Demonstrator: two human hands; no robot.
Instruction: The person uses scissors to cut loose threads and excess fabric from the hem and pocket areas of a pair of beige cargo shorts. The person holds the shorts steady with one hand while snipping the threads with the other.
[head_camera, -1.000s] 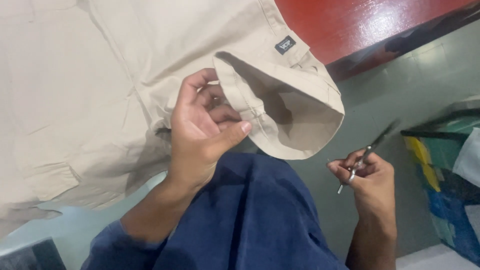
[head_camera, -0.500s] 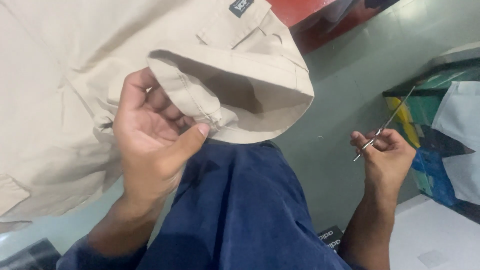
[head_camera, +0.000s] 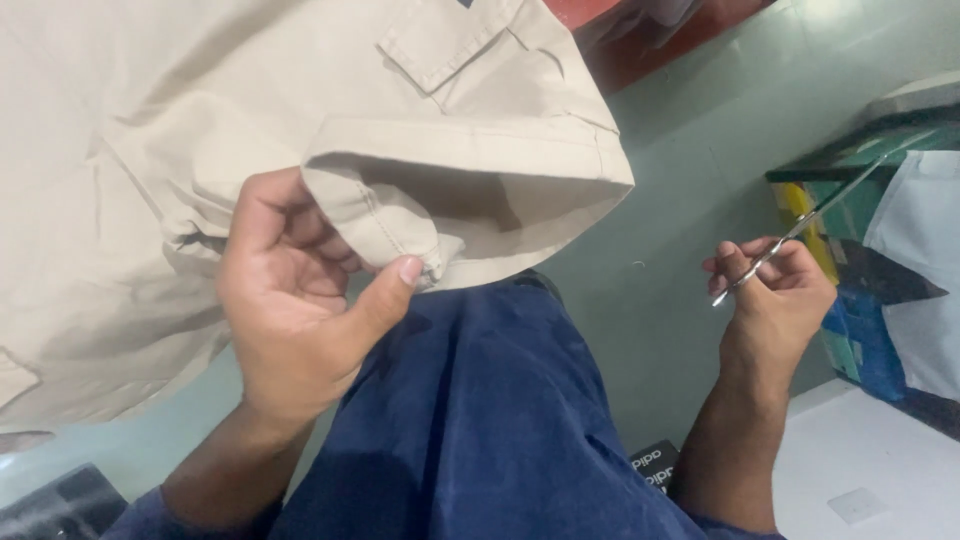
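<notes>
Beige cotton garment with folded hem (head_camera: 300, 150) spread across upper left, hem opening hanging over person's lap. Left hand (head_camera: 290, 300) pinches hem edge, thumb pressed against fabric, fingers curled behind it. Right hand (head_camera: 775, 300), well apart to right, fingers closed around thin metal scissors-like tool (head_camera: 800, 225), tip pointing up-right. Dark blue trousers (head_camera: 480, 420) below; grey-green floor (head_camera: 680, 200) beyond.

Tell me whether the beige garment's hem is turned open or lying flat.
Turned open: the left hand pinches the beige garment's hem so its inside shows as a hollow. The right hand holds thin metal snips apart.
</notes>
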